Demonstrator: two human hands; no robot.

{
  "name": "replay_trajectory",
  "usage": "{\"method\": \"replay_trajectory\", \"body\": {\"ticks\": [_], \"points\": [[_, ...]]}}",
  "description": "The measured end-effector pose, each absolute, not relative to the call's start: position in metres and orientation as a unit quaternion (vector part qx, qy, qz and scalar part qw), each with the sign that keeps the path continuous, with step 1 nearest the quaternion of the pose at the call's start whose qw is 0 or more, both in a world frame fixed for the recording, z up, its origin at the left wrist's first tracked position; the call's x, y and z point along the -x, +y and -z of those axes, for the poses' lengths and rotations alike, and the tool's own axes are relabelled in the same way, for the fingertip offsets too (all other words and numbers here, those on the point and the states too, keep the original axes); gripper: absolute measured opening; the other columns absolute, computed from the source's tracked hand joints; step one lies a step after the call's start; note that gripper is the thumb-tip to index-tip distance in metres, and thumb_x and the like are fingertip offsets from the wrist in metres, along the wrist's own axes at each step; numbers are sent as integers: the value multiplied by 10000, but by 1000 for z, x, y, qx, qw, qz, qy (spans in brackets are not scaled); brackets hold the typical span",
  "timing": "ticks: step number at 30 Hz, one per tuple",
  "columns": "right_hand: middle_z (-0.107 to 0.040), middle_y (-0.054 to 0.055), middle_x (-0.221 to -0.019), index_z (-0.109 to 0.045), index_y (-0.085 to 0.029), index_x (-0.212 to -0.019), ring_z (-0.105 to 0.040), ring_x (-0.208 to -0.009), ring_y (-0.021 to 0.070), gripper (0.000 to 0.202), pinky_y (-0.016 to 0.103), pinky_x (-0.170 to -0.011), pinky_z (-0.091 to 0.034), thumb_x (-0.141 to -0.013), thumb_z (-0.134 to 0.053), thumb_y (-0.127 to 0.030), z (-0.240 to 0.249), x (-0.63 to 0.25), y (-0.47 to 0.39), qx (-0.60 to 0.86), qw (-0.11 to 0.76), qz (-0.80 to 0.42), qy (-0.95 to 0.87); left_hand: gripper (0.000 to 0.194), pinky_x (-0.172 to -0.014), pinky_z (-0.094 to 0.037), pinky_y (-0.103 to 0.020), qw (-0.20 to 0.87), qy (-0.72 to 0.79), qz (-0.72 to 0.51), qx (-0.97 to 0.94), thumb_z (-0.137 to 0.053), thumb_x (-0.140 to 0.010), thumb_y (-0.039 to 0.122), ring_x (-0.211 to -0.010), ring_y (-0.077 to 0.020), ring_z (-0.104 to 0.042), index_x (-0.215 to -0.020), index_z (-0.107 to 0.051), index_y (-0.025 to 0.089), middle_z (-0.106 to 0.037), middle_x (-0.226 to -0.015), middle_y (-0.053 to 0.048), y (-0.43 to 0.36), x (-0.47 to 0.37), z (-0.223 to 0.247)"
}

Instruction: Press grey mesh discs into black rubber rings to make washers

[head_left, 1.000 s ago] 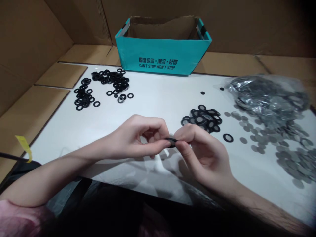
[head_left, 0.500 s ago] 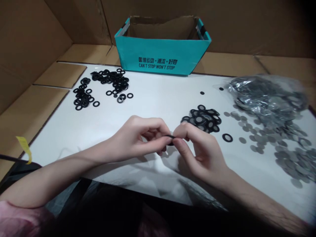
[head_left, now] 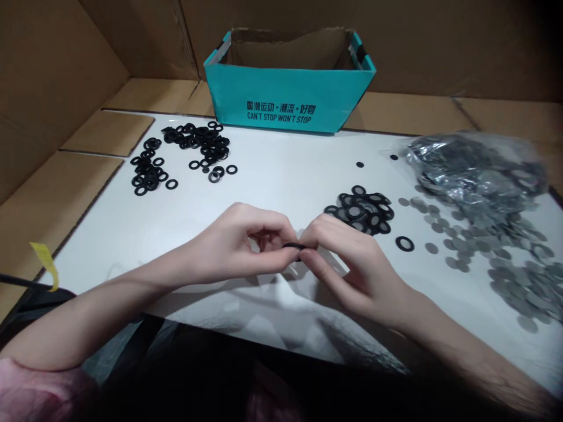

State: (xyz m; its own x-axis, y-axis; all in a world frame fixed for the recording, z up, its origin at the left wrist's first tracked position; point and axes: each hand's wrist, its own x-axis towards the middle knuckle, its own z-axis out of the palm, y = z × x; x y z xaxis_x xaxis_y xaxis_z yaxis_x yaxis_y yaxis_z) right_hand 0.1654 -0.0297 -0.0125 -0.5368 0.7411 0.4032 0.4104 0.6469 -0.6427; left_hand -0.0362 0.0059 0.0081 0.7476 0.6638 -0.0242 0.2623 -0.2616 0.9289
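Note:
My left hand [head_left: 250, 243] and my right hand [head_left: 352, 261] meet over the near middle of the white table. Between their fingertips is a small black ring [head_left: 292, 245], pinched from both sides; most of it is hidden by the fingers. Just beyond my right hand lies a pile of black rings with grey discs in them [head_left: 354, 212]. One such ring [head_left: 404, 244] rests apart, to the right of that pile. Black rings [head_left: 202, 140] are heaped at the table's back left. Loose grey discs [head_left: 461, 246] spread over the right side.
An open turquoise box [head_left: 288, 97] stands at the back edge of the white table [head_left: 272, 170]. A clear plastic bag of grey discs [head_left: 475, 170] lies at the back right. Cardboard walls [head_left: 396, 47] surround the table. Yellow tape [head_left: 44, 264] sticks up at the left.
Both hands have shifted slightly left with the black ring between them. The piles, the box and the bag have stayed in place.

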Motion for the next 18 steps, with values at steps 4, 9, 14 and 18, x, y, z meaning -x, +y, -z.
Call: {"method": "replay_trajectory", "body": {"ticks": [4,9,14,18], "points": [[-512,4,-671,-462,-216,-806,-470,-620,135,163,284,-569,-388,-904,-451,-86,19,-161,-35,364,396,-262,-801,112,-557,-461,-173,581,303,-189,-732,-555,-912,219,-609,-95,-610,-870,-598,125,-637,-671,-10,2,35,-11],[-524,6,-672,-462,-211,-790,-471,-639,140,159,302,-608,-383,-893,-463,-90,20,-160,-37,357,381,-251,-815,104,-505,-401,-161,552,300,-142,-765,-614,-841,182,-537,-71,-519,-755,-596,127,-564,-588,24,8,41,-11],[-531,16,-670,-474,-200,-771,-459,-669,159,137,312,-621,-358,-888,-489,-130,16,-165,-30,338,313,-231,-857,101,-533,-402,-176,514,292,-144,-794,-630,-822,179,-563,-75,-499,-742,-627,119,-567,-605,17,9,40,-7],[-466,0,-633,-425,-215,-744,-422,-613,143,201,289,-574,-355,-903,-444,-94,16,-164,-30,346,359,-224,-838,104,-566,-448,-185,554,303,-180,-755,-548,-897,197,-628,-100,-589,-872,-611,117,-635,-697,-19,3,35,-8]]}}
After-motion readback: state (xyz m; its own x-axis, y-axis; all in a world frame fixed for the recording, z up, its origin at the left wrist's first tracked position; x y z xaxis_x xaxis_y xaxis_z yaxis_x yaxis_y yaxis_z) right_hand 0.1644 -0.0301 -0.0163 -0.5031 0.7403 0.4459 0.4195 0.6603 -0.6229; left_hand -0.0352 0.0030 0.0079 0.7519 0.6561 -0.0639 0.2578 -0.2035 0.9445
